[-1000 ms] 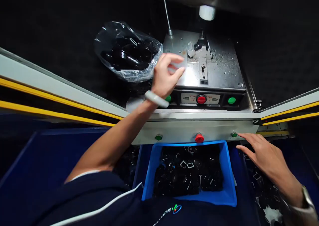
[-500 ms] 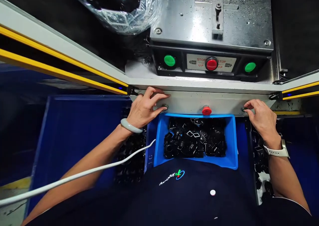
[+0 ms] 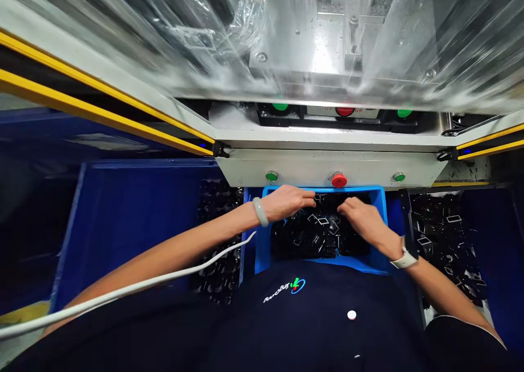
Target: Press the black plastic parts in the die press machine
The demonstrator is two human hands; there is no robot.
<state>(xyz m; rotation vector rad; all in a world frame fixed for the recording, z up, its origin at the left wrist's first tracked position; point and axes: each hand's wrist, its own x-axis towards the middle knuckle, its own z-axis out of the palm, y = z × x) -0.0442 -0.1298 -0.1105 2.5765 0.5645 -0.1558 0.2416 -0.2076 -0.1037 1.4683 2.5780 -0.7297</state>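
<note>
A blue bin [image 3: 383,202] full of small glossy black parts [image 3: 315,241], some with pale square edges, stands in front of my body. Over its far left side reaches my left hand [image 3: 289,201], fingers pressed together just above the parts. My right hand [image 3: 364,220] hangs above the bin's right side with curled fingers. What either hand holds, if anything, is too small or hidden to make out. Beyond the bin, a pale panel carries two green buttons [image 3: 272,176] and a red button [image 3: 339,179] between them, touched by neither hand.
A clear, streaked shield [image 3: 295,90] covers most of the machine's metal plate [image 3: 303,49]. Yellow-edged bars [image 3: 164,130] flank the opening. Larger dark blue bins [image 3: 135,213] with black parts stand on both sides. A white cable [image 3: 172,275] crosses over my left forearm.
Both hands have left the two green buttons and moved inward and down over the blue bin. The clear shield has come down in front of the machine.
</note>
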